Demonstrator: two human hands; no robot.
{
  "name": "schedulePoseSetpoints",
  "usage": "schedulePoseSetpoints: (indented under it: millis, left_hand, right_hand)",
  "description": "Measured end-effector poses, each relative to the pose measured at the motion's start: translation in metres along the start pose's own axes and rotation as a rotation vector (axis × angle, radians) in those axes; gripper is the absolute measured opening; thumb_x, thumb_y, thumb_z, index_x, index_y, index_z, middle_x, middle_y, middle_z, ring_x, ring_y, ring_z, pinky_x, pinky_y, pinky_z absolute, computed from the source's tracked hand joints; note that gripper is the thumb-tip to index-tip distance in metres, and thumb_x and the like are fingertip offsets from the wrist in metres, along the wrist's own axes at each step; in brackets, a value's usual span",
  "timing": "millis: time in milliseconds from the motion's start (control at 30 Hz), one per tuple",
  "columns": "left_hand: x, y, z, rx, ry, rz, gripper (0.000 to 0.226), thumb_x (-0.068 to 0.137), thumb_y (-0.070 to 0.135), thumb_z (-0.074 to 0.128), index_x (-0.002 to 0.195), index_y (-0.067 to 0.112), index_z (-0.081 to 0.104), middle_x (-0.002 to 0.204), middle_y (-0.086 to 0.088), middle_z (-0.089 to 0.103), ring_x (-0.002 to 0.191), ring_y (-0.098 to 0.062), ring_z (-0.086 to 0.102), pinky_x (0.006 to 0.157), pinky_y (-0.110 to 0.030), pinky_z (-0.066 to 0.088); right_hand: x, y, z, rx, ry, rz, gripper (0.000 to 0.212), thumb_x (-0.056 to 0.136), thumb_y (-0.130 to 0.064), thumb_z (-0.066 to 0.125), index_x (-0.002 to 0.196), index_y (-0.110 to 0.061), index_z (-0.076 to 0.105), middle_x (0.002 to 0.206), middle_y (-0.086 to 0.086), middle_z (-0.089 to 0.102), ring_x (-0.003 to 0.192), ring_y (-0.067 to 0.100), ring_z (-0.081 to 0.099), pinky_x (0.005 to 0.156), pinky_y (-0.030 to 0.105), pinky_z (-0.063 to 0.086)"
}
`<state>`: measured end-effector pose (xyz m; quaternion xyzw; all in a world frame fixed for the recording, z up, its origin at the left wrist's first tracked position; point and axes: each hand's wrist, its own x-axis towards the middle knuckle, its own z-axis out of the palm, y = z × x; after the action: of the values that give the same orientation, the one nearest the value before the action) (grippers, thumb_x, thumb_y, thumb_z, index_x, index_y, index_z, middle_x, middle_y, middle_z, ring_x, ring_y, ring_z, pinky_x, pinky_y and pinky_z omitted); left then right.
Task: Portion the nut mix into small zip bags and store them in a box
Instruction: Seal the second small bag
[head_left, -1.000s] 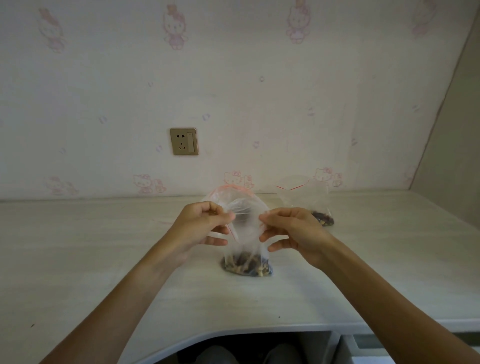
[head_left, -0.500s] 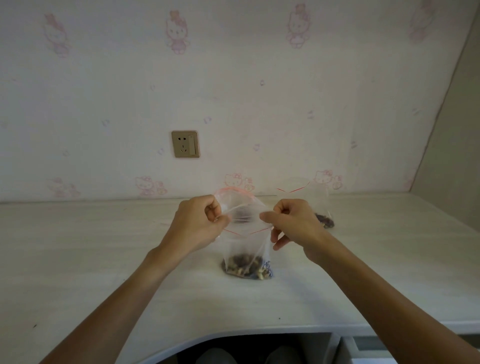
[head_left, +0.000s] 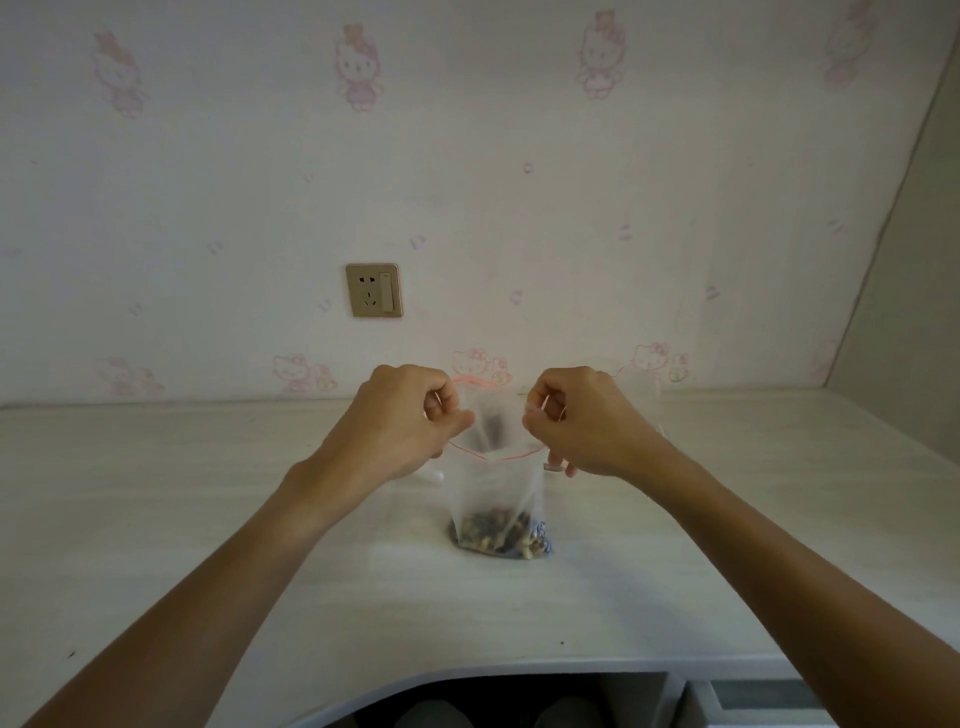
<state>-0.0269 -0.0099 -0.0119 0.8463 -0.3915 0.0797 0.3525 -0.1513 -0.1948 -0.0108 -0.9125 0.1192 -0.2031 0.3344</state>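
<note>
The zip bag stands upright on the tabletop right in front of the person, its bottom resting on the surface and holding a small heap of nut mix. The clear plastic has a red zip line near the top and carries no print or label that can be read. The mouth is pulled apart.

The tabletop is pale with a faint wood grain, and its near edge curves inward. Behind it the wall is papered in white with pink cartoon cats, and a gold socket sits on it, left of the bag. A second bag shows just behind the right hand, mostly hidden.

The left hand pinches the bag's left top edge, fingers curled, thumb pressed to the plastic. The right hand pinches the right top edge the same way. Each grip is clamped on the bag's rim.
</note>
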Motion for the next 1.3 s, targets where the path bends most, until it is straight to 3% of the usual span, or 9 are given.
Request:
schedulePoseSetpoints:
  millis: [200,367,500,633,800,933,1033,1167,1300]
  left_hand:
    - [0.004,-0.008,-0.018,-0.055,-0.156,-0.056,0.008,0.097,0.024,0.073,0.093,0.024,0.08,0.077,0.014,0.075,0.067,-0.006,0.075,0.061,-0.033,0.064]
    - [-0.001,-0.004,-0.02,0.137,-0.09,0.121,0.033,0.092,0.05,0.072,0.121,0.037,0.065,0.114,0.021,0.063,0.068,-0.001,0.068,0.07,-0.026,0.051]
    - [-0.013,0.001,-0.016,0.185,0.085,0.277,0.03,0.086,0.065,0.068,0.107,0.043,0.066,0.106,0.026,0.062,0.071,0.01,0.06,0.065,-0.018,0.041]
    - [-0.021,0.008,0.001,0.171,-0.045,0.354,0.029,0.085,0.056,0.077,0.108,0.04,0.069,0.109,0.025,0.071,0.082,0.019,0.057,0.074,-0.013,0.041]
    - [-0.016,0.01,0.022,0.173,-0.126,0.314,0.011,0.095,0.043,0.071,0.103,0.035,0.072,0.1,0.021,0.07,0.055,0.008,0.065,0.069,-0.021,0.051]
    - [-0.006,0.008,0.014,0.142,-0.081,0.283,0.017,0.099,0.046,0.063,0.092,0.034,0.073,0.085,0.021,0.069,0.063,0.004,0.068,0.069,-0.031,0.059]
    - [-0.002,0.001,0.005,0.041,-0.157,0.214,0.024,0.099,0.049,0.062,0.085,0.031,0.071,0.082,0.018,0.07,0.06,-0.002,0.071,0.066,-0.035,0.056]
    - [0.0,0.0,0.005,-0.17,-0.245,0.152,0.012,0.098,0.046,0.067,0.09,0.037,0.07,0.1,0.026,0.069,0.052,-0.016,0.073,0.059,-0.024,0.05]
    - [-0.001,0.002,0.008,-0.3,-0.254,0.165,0.008,0.093,0.045,0.072,0.094,0.037,0.071,0.102,0.025,0.069,0.047,-0.021,0.07,0.053,-0.017,0.05]
  right_hand:
    - [0.001,0.009,-0.021,0.327,-0.176,0.121,0.007,0.098,-0.01,0.066,0.101,-0.006,0.071,0.083,0.017,0.074,0.071,0.032,0.076,0.05,0.032,0.058]
    - [0.0,0.017,-0.016,-0.126,-0.066,-0.201,0.023,0.097,-0.028,0.068,0.12,-0.025,0.068,0.096,-0.007,0.068,0.084,0.009,0.068,0.066,0.024,0.053]
    - [-0.008,0.027,-0.024,-0.121,-0.089,-0.39,0.033,0.089,-0.033,0.077,0.12,-0.033,0.066,0.123,-0.013,0.057,0.108,0.002,0.058,0.076,0.019,0.056]
    - [-0.001,0.032,-0.023,-0.438,-0.146,-0.405,0.031,0.091,-0.02,0.075,0.117,-0.032,0.064,0.143,-0.011,0.044,0.117,0.0,0.045,0.086,0.024,0.048]
    - [0.011,0.026,-0.02,-0.466,-0.108,-0.451,0.007,0.095,-0.023,0.071,0.102,-0.025,0.071,0.122,-0.006,0.059,0.113,0.011,0.054,0.091,0.03,0.049]
    - [0.015,0.021,-0.029,-0.277,-0.215,-0.448,0.011,0.095,-0.029,0.073,0.099,-0.019,0.075,0.12,-0.003,0.064,0.111,0.012,0.059,0.097,0.028,0.047]
    - [0.015,0.016,-0.031,-0.168,-0.215,-0.418,0.014,0.094,-0.031,0.073,0.098,-0.019,0.076,0.12,-0.006,0.065,0.112,0.008,0.061,0.099,0.032,0.049]
    - [0.015,0.009,-0.026,-0.021,-0.23,-0.382,0.005,0.094,-0.029,0.073,0.094,-0.026,0.077,0.117,-0.011,0.067,0.112,0.004,0.062,0.102,0.038,0.049]
    - [0.014,0.006,-0.018,-0.038,-0.241,-0.394,0.015,0.1,-0.025,0.065,0.104,-0.019,0.078,0.105,-0.007,0.071,0.103,0.01,0.064,0.096,0.045,0.05]
